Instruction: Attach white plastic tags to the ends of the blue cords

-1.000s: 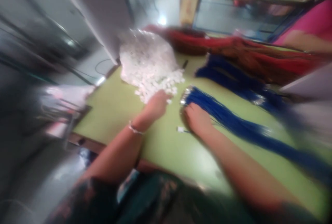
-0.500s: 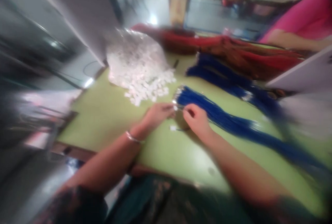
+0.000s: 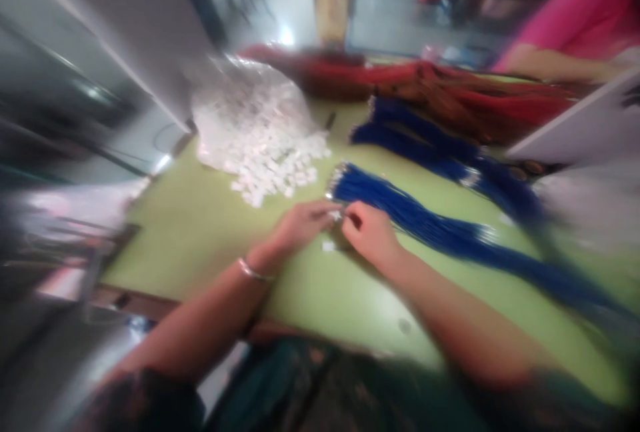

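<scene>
Over the table, my two hands meet fingertip to fingertip. My left hand (image 3: 305, 224) pinches a small white plastic connector (image 3: 335, 216) between thumb and fingers. Right beside it, my right hand (image 3: 371, 231) has thumb and forefinger closed on what looks like a thin wire end at the connector; blur hides the exact contact. Another white connector (image 3: 328, 245) lies on the table just below my fingertips. Behind my right hand stretches a bundle of blue wires (image 3: 425, 219), with metal-tipped ends near my fingers.
A clear plastic bag (image 3: 215, 99) spills a heap of white connectors (image 3: 280, 165) on the green table (image 3: 175, 239). More blue wires (image 3: 420, 142) and red and brown wires (image 3: 400, 79) lie behind. Across the table is a person in a pink sleeve (image 3: 565, 25).
The whole view has shifted slightly. My hands stay together, with the white connector now showing more between the fingertips. The dark wire beside the lying connector no longer shows.
</scene>
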A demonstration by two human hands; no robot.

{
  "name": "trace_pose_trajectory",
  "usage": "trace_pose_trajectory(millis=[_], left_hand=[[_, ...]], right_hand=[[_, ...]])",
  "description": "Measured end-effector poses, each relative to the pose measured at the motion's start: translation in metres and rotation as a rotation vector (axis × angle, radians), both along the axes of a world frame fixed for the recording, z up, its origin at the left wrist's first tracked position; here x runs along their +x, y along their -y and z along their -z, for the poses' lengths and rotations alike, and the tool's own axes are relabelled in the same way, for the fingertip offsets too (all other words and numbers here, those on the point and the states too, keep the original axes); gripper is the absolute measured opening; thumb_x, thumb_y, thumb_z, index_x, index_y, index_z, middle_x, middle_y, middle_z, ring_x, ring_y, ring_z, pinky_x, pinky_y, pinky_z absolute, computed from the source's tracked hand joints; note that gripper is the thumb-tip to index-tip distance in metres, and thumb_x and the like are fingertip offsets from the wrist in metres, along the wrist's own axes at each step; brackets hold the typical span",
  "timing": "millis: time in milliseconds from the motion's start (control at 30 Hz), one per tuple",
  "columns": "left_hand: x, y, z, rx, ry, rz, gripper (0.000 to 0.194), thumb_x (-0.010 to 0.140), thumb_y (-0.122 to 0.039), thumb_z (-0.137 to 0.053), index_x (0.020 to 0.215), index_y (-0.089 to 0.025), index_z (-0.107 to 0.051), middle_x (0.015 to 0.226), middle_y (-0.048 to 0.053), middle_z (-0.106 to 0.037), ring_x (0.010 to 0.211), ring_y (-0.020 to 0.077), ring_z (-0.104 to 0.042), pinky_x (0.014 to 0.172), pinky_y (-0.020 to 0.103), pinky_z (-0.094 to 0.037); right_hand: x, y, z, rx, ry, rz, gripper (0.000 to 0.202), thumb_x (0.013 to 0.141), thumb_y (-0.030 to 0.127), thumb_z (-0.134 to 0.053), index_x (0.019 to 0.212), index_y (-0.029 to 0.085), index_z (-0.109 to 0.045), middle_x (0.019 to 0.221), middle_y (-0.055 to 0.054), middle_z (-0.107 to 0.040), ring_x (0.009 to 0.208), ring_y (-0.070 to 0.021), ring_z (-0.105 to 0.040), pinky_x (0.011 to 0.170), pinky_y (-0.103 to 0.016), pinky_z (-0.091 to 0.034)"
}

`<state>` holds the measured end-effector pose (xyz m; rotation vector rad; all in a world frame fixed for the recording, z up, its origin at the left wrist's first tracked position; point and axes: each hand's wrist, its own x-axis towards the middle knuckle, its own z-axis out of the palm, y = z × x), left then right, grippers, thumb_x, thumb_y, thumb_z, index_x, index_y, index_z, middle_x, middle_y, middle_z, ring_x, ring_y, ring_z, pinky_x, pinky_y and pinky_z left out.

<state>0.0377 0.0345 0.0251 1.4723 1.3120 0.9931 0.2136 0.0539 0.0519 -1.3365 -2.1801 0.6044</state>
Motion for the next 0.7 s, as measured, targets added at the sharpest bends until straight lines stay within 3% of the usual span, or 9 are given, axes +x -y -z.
trace_pose_trajectory(millis=[167,333,467,567,633,700], left_hand=[[0.005,0.001,0.005,-0.001,-0.040,-0.074,0.024,0.074,-0.031,-0.068,0.095,-0.018,-0.070,0.090,0.006,-0.072,0.078,0.0158,-0.065,0.074,0.030,-0.054],[0.002,0.002,0.013,-0.064,-0.062,-0.116,0.025,0.070,-0.038,-0.071,0.084,-0.017,-0.068,0.079,0.006,-0.071,0.073,0.0159,-0.066,0.069,0.028,-0.054],[0.000,0.004,0.011,-0.093,-0.139,-0.036,0.023,0.071,-0.038,-0.070,0.079,-0.017,-0.068,0.075,0.004,-0.071,0.071,0.0157,-0.065,0.064,0.026,-0.051],[-0.001,0.005,0.002,-0.093,-0.198,0.039,0.019,0.071,-0.035,-0.068,0.077,-0.017,-0.069,0.074,0.003,-0.071,0.069,0.0147,-0.063,0.062,0.024,-0.048],[-0.001,0.006,-0.009,-0.085,-0.248,0.133,0.015,0.071,-0.031,-0.066,0.075,-0.018,-0.070,0.072,0.002,-0.070,0.065,0.0135,-0.061,0.059,0.023,-0.045],[0.000,0.009,-0.022,-0.055,-0.320,0.276,0.010,0.070,-0.028,-0.066,0.072,-0.019,-0.070,0.069,0.001,-0.069,0.062,0.0126,-0.059,0.057,0.022,-0.043]], right_hand=[[0.002,-0.001,0.003,-0.014,-0.028,-0.033,0.011,0.080,0.021,-0.054,0.077,0.018,-0.064,0.074,-0.004,-0.067,0.067,-0.0151,-0.056,0.063,-0.026,-0.037],[0.007,-0.002,0.005,-0.054,-0.017,-0.081,0.015,0.079,0.020,-0.054,0.069,0.018,-0.064,0.069,-0.003,-0.067,0.062,-0.0137,-0.054,0.060,-0.025,-0.035],[0.008,-0.002,0.008,-0.040,0.050,-0.143,0.017,0.078,0.019,-0.053,0.063,0.017,-0.061,0.063,-0.002,-0.064,0.059,-0.0124,-0.050,0.057,-0.025,-0.031],[0.011,-0.007,0.004,-0.062,0.098,-0.228,0.018,0.076,0.019,-0.054,0.059,0.017,-0.059,0.059,-0.001,-0.060,0.056,-0.0117,-0.047,0.055,-0.025,-0.031],[0.012,-0.013,-0.001,-0.029,0.104,-0.260,0.014,0.076,0.018,-0.055,0.063,0.017,-0.062,0.065,-0.001,-0.061,0.060,-0.0126,-0.050,0.058,-0.025,-0.034],[0.010,-0.020,-0.004,0.059,0.099,-0.194,0.013,0.079,0.019,-0.054,0.079,0.018,-0.067,0.081,-0.004,-0.065,0.072,-0.0148,-0.055,0.065,-0.025,-0.037]])
